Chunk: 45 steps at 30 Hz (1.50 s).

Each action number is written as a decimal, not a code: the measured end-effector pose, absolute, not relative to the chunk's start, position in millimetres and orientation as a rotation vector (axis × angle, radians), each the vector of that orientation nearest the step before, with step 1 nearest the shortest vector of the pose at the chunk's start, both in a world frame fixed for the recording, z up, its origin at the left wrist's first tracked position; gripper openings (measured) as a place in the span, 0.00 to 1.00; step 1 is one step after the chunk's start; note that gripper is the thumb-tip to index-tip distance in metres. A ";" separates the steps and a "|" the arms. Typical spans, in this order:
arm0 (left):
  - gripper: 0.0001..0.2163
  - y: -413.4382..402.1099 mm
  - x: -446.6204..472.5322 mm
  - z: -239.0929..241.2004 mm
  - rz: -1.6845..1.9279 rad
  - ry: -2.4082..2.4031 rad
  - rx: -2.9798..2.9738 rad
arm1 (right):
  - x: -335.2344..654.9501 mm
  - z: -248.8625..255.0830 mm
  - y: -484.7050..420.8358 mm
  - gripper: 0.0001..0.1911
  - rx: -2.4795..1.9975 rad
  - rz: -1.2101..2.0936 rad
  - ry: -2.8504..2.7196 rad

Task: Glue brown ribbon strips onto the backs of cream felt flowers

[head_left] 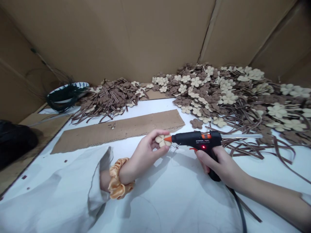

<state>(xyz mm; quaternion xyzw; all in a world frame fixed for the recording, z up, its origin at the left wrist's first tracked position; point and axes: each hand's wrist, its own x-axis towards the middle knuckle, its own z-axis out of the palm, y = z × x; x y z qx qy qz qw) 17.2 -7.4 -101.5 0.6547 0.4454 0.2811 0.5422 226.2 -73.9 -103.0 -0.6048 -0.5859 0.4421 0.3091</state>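
Note:
Between the thumb and fingers of my left hand is a cream flower cutout with rounded petals. My right hand grips a black hot glue gun by its handle, with a finger at the orange trigger. The gun's orange nozzle points left and meets the flower's face, or hovers just over it; I cannot tell which. A clear glue stick juts from the gun's rear, and a red light glows on its body. Thin strings of glue hang below the nozzle.
A long cardboard strip lies on the white tabletop beyond my left hand. Brown and cream flowers with ribbons are heaped at the back right, and a smaller heap sits back left. Dark green strands rest in a bowl.

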 end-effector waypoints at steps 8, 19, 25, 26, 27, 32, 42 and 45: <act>0.17 -7.9 16.7 -104.5 0.686 1.047 1.540 | 225.9 -102.5 -75.1 0.22 -1.608 1.141 -1.562; 0.17 -8.4 16.5 -104.8 0.699 1.053 1.535 | 226.5 -103.8 -75.1 0.21 -1.606 1.144 -1.543; 0.16 -8.6 16.2 -103.8 0.710 1.026 1.492 | 227.4 -103.5 -77.1 0.23 -1.603 1.071 -1.610; 0.16 -8.4 16.4 -103.8 0.713 1.025 1.489 | 227.6 -103.9 -77.6 0.23 -1.606 1.047 -1.629; 0.16 -8.2 16.7 -103.8 0.718 1.026 1.488 | 227.8 -104.3 -77.9 0.23 -1.611 1.021 -1.649; 0.16 -7.6 17.0 -106.0 0.718 1.042 1.514 | 227.1 -102.6 -78.3 0.18 -1.637 0.900 -1.753; 0.16 -8.1 15.4 -109.8 0.728 1.064 1.572 | 222.3 -96.4 -85.8 0.20 -1.714 0.896 -1.809; 0.16 -8.5 15.7 -109.9 0.717 1.077 1.570 | 221.4 -96.6 -86.4 0.21 -1.717 0.893 -1.818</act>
